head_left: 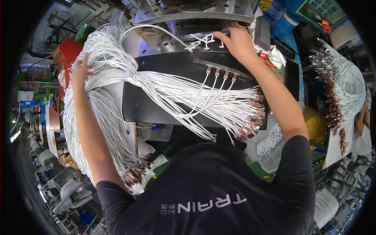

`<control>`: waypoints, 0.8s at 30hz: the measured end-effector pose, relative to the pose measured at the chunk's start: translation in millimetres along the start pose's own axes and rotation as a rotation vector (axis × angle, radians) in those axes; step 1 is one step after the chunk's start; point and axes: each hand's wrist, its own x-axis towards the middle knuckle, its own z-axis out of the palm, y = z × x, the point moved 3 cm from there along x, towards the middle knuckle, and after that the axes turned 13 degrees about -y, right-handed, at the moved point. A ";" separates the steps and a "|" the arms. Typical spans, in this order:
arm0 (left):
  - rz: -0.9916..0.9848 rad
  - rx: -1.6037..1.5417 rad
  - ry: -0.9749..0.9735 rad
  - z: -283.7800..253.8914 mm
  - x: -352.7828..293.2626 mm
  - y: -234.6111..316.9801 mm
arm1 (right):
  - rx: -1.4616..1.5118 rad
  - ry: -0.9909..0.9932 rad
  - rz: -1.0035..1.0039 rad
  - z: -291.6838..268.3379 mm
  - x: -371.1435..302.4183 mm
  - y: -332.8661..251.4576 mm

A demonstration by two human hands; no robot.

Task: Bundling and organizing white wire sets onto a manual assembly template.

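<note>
Lying across the black surface, white cables were mostly left loose, four set at a dark bar near its far edge. The left hand was held part-open, seemingly empty; by the press, the grip of the right hand could not be told.

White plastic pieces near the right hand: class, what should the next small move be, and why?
Probably the right hand should clear the white plastic pieces aside: it is right beside them, they lie loosely at the metal machine, and the dark bar with four cable ends lies just in front, on the black surface.
</note>
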 end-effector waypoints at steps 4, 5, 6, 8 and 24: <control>0.263 0.135 0.314 43.2 -114.8 78.1 | -0.236 -0.125 -0.011 -13.7 -29.0 -9.4; 0.501 0.045 0.378 53.4 -145.1 108.1 | -0.309 -0.183 -0.004 -13.9 -33.4 -10.1; 0.579 0.083 0.302 67.9 -166.3 134.4 | -0.312 -0.190 -0.030 -14.2 -37.3 -11.9; 0.761 0.087 0.270 89.6 -197.6 170.6 | -0.306 -0.157 -0.042 -14.7 -43.5 -13.9; 0.353 0.231 0.775 8.4 -44.8 71.7 | -0.208 -0.194 0.046 -11.3 -49.4 -6.2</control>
